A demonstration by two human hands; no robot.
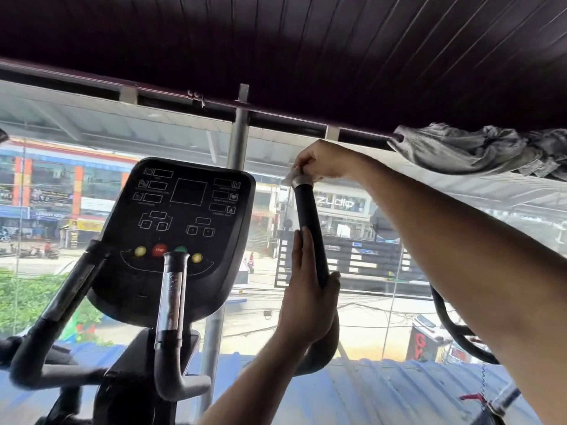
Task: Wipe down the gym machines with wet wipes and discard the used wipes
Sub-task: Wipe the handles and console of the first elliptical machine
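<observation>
The left hand (306, 289) steadies the black padded upright handlebar (310, 228), thumb curled behind; the right hand's (319, 162) grip pinches a crumpled white wet wipe (291, 177) over its top end. Wiping underway; next, draw the wipe downward.

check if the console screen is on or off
Off: every window on the console is dark, with no lit digits showing.
</observation>
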